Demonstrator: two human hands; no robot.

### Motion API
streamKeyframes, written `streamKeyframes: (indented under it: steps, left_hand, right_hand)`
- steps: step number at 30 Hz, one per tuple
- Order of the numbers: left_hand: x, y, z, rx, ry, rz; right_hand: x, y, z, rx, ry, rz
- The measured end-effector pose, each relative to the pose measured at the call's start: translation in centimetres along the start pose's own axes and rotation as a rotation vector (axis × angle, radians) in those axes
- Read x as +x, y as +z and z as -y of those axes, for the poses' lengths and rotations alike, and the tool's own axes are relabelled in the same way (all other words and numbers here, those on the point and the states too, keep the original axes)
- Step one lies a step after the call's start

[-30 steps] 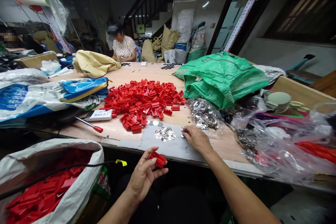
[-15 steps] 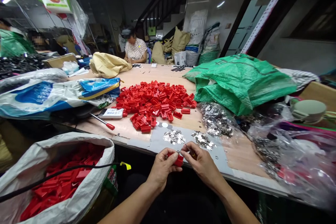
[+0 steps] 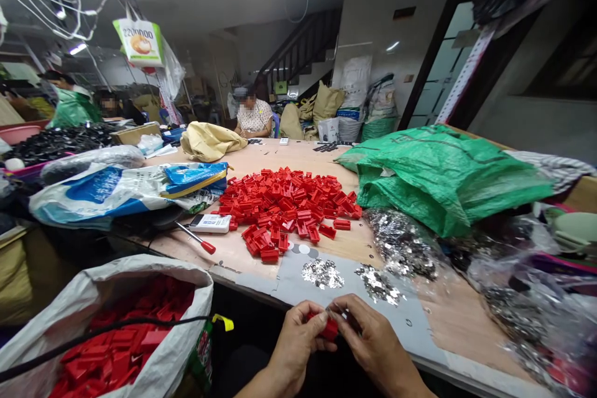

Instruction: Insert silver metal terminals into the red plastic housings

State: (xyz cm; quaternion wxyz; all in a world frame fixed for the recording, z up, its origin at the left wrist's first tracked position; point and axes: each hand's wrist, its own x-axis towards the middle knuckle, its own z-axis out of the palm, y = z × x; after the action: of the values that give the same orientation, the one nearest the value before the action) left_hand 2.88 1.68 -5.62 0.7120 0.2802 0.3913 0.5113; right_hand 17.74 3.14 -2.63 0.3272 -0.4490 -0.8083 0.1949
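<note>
My left hand point(image 3: 301, 337) is closed around a red plastic block point(image 3: 329, 327), held just off the table's front edge. My right hand point(image 3: 366, 331) is closed too, its thumb and fingertips pressed at the block's upper end. A slim tool with a dark brownish handle appears tucked in the right palm, mostly hidden by the fingers. Whether the fingertips also pinch a small metal piece is too small to tell. Just beyond the hands, two piles of small silvery metal plates point(image 3: 323, 273) lie on a grey sheet point(image 3: 293, 280).
Red blocks point(image 3: 284, 199) are heaped mid-table. An open white sack point(image 3: 205, 283) of red blocks stands at left. A red-handled tool point(image 3: 208, 247) lies beside a white device point(image 3: 209, 222). Green sacking point(image 3: 448, 168) and plastic bags point(image 3: 405, 249) of metal plates lie right. A person point(image 3: 254, 115) sits opposite.
The view has tilted up, so the table sits lower in the picture. Both hands stay together at the red block; the right fingers have closed in on its upper end.
</note>
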Motion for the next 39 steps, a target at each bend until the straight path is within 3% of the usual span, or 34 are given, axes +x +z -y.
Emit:
streamKeyframes:
  steps: [8,18,33,36,39]
  left_hand:
    - [0.2,-0.2,0.2,-0.030,-0.015,0.006]
    - [0.4,-0.3,0.5,-0.103,-0.031,0.047]
    - [0.5,-0.6,0.8,-0.001,-0.024,-0.031]
    - [0.3,-0.5,0.4,0.053,0.025,-0.005]
    - [-0.1,-0.6,-0.4,0.185,0.160,0.012]
  right_hand:
    - [-0.1,0.5,-0.6,-0.059,-0.134,-0.011]
    - [-0.1,0.6,-0.6,-0.007,-0.090,-0.037]
    - [-0.8,1.4,-1.0,0.015,-0.089,-0.013]
    - [-0.7,1.2,-0.9,0.037,-0.072,-0.044]
    - [-0.5,0.2,-0.3,0.050,0.002,-0.106]
